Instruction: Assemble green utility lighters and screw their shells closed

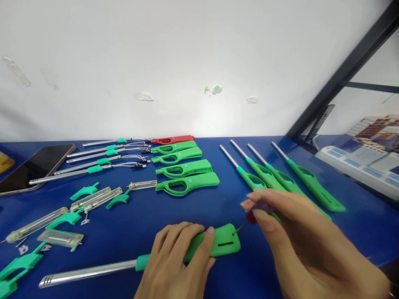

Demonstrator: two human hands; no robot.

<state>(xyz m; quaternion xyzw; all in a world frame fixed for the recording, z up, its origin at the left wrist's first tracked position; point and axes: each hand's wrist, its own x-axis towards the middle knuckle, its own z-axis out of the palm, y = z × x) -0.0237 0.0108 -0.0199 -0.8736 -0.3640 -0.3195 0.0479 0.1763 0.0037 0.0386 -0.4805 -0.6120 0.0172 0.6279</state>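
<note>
A green gas lighter (224, 241) with a long metal barrel lies across the front of the table. My left hand (179, 257) is closed over its handle and presses it down, barrel pointing left. In my right hand (296, 236) is a small screwdriver (261, 209) with a dark red and purplish handle, pinched between thumb and fingers. Its thin shaft slants down to the small hole near the lighter's right end. Whether the tip sits inside the hole I cannot tell. Just behind my right hand lie several assembled green lighters (311, 185).
At the back left are green handle shells (187, 185), a red one (174, 140) and metal barrels (71, 174) with wires. Clear fuel tanks (59, 238) and green triggers (21, 265) are scattered left. A phone (40, 166) lies beyond them. A dark frame (330, 87) stands right.
</note>
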